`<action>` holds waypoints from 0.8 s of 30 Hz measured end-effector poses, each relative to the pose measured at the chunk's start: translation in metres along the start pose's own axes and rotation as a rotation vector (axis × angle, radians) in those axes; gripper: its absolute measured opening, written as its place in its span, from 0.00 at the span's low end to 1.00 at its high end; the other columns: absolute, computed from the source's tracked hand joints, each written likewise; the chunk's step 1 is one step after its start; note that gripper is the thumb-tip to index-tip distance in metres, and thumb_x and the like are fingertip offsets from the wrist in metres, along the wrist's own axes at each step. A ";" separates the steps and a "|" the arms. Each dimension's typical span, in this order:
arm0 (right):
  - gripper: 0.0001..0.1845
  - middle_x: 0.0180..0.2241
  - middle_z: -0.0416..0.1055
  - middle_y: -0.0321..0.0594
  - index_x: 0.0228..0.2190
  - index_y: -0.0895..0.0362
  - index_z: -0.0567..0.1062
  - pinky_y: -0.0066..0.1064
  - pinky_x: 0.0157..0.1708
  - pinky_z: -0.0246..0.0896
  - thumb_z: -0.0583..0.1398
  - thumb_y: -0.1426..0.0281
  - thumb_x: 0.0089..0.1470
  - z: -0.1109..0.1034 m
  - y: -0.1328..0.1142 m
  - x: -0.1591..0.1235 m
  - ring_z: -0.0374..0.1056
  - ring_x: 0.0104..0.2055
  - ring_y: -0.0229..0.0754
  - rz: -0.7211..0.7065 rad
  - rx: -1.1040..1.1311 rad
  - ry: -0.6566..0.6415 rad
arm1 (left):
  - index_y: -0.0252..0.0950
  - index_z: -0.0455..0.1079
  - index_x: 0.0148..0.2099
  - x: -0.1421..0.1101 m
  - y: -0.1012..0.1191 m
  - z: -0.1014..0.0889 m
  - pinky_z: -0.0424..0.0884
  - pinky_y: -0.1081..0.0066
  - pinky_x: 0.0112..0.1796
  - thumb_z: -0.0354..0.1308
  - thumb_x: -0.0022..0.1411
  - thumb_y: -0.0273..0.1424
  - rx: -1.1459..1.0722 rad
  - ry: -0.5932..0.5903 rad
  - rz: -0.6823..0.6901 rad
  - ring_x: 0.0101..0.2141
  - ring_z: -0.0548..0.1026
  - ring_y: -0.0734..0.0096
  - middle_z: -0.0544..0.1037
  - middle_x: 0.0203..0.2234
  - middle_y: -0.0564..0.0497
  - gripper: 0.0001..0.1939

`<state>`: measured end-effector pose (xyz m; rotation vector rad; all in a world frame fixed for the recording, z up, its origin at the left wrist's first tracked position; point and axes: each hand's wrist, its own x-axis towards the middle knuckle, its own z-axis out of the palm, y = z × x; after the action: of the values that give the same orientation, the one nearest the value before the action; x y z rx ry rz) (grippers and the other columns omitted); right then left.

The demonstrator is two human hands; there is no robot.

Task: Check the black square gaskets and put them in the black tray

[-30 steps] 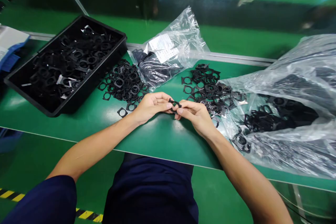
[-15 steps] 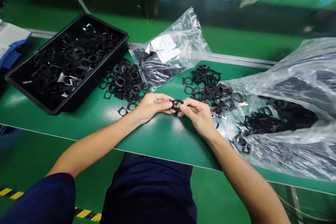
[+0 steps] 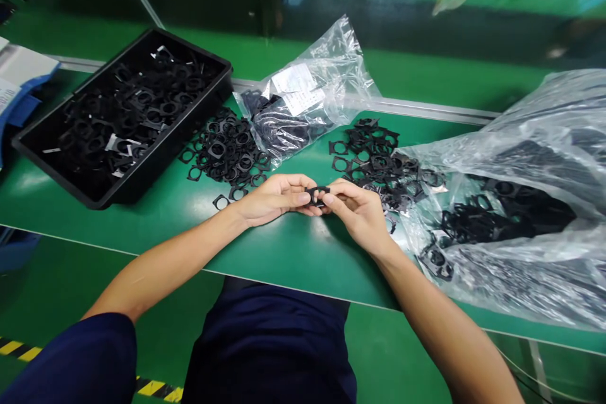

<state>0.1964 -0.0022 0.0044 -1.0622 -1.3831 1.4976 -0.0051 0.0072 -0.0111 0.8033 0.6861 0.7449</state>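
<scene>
Between my two hands is a small black ring-shaped plastic part (image 3: 317, 191), held just above the green table (image 3: 284, 246). My left hand (image 3: 281, 197) pinches its left end between thumb and fingers. The right end is gripped by my right hand (image 3: 356, 207). The part is tipped so that its opening shows only narrowly, and fingertips cover both ends. Beyond my left hand lies a pile of flat black ring parts (image 3: 230, 148). Another pile of similar parts (image 3: 379, 158) spreads behind my right hand.
A black bin (image 3: 118, 183) full of ring parts, some with white pieces, stands at the left. A clear labelled bag (image 3: 326, 101) of black parts lies at the back. On the right, a large open plastic bag (image 3: 530, 139) holds more parts.
The ring part has been tilted in my fingers, so its opening looks narrower. Both hands still hold it in nearly the same place.
</scene>
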 end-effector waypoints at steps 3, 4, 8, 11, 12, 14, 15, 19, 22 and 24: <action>0.20 0.31 0.71 0.37 0.29 0.54 0.79 0.32 0.31 0.73 0.69 0.50 0.50 0.000 0.003 0.001 0.69 0.27 0.37 -0.030 -0.031 0.049 | 0.31 0.77 0.40 0.001 -0.003 0.002 0.78 0.67 0.41 0.76 0.49 0.40 0.034 0.101 0.042 0.32 0.83 0.68 0.83 0.34 0.47 0.22; 0.20 0.31 0.71 0.37 0.29 0.55 0.79 0.32 0.31 0.73 0.69 0.50 0.50 0.000 0.004 0.001 0.69 0.27 0.36 -0.032 -0.037 0.055 | 0.31 0.77 0.40 0.002 -0.004 0.002 0.78 0.68 0.40 0.76 0.49 0.40 0.052 0.134 0.057 0.32 0.82 0.69 0.83 0.34 0.47 0.22; 0.20 0.30 0.71 0.36 0.28 0.55 0.78 0.32 0.31 0.72 0.69 0.50 0.50 0.002 0.004 0.002 0.69 0.25 0.35 -0.036 -0.037 0.061 | 0.32 0.79 0.38 0.003 -0.004 0.004 0.76 0.71 0.36 0.76 0.48 0.40 0.112 0.211 0.120 0.31 0.80 0.72 0.83 0.31 0.48 0.20; 0.20 0.29 0.71 0.36 0.27 0.55 0.78 0.32 0.31 0.72 0.69 0.50 0.50 0.002 0.002 0.002 0.69 0.25 0.35 -0.028 -0.032 0.056 | 0.31 0.80 0.35 0.003 -0.001 0.004 0.76 0.71 0.37 0.75 0.48 0.40 0.173 0.248 0.162 0.32 0.78 0.72 0.83 0.31 0.48 0.18; 0.21 0.29 0.71 0.36 0.27 0.55 0.77 0.32 0.31 0.72 0.69 0.50 0.49 0.002 0.002 0.002 0.69 0.25 0.36 -0.021 -0.033 0.055 | 0.32 0.80 0.34 0.003 -0.001 0.003 0.75 0.70 0.37 0.75 0.48 0.40 0.197 0.248 0.167 0.32 0.78 0.72 0.83 0.32 0.47 0.17; 0.21 0.29 0.72 0.36 0.27 0.55 0.77 0.31 0.30 0.72 0.69 0.50 0.49 0.001 0.002 0.002 0.69 0.25 0.36 -0.004 -0.035 0.056 | 0.32 0.80 0.32 0.003 0.001 0.002 0.75 0.70 0.38 0.76 0.47 0.39 0.237 0.230 0.168 0.32 0.77 0.72 0.82 0.31 0.48 0.16; 0.21 0.29 0.72 0.37 0.27 0.55 0.77 0.31 0.30 0.72 0.69 0.50 0.49 0.001 0.003 0.002 0.69 0.25 0.36 0.007 -0.034 0.057 | 0.32 0.80 0.30 0.003 0.001 0.002 0.75 0.70 0.38 0.76 0.46 0.38 0.246 0.218 0.166 0.32 0.77 0.72 0.82 0.31 0.48 0.15; 0.21 0.29 0.75 0.38 0.29 0.56 0.78 0.31 0.29 0.72 0.69 0.50 0.49 -0.001 0.004 0.004 0.70 0.25 0.36 0.048 -0.013 0.068 | 0.32 0.81 0.35 0.001 -0.001 0.003 0.76 0.68 0.39 0.76 0.47 0.38 0.220 0.167 0.107 0.31 0.78 0.71 0.82 0.32 0.48 0.16; 0.20 0.29 0.76 0.38 0.29 0.56 0.78 0.31 0.30 0.72 0.70 0.51 0.49 -0.001 0.004 0.004 0.70 0.25 0.36 0.063 0.000 0.074 | 0.31 0.80 0.39 0.001 -0.001 0.005 0.77 0.67 0.39 0.75 0.49 0.40 0.185 0.155 0.072 0.29 0.79 0.70 0.83 0.32 0.47 0.19; 0.19 0.28 0.76 0.37 0.28 0.56 0.78 0.31 0.31 0.73 0.70 0.52 0.49 0.000 0.003 0.004 0.70 0.25 0.36 0.068 0.011 0.081 | 0.31 0.79 0.38 0.001 -0.001 0.005 0.76 0.68 0.38 0.75 0.49 0.40 0.177 0.158 0.074 0.29 0.79 0.71 0.82 0.31 0.48 0.20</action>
<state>0.1956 0.0010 0.0008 -1.1605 -1.2926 1.4925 -0.0007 0.0054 -0.0092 0.9421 0.8770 0.8288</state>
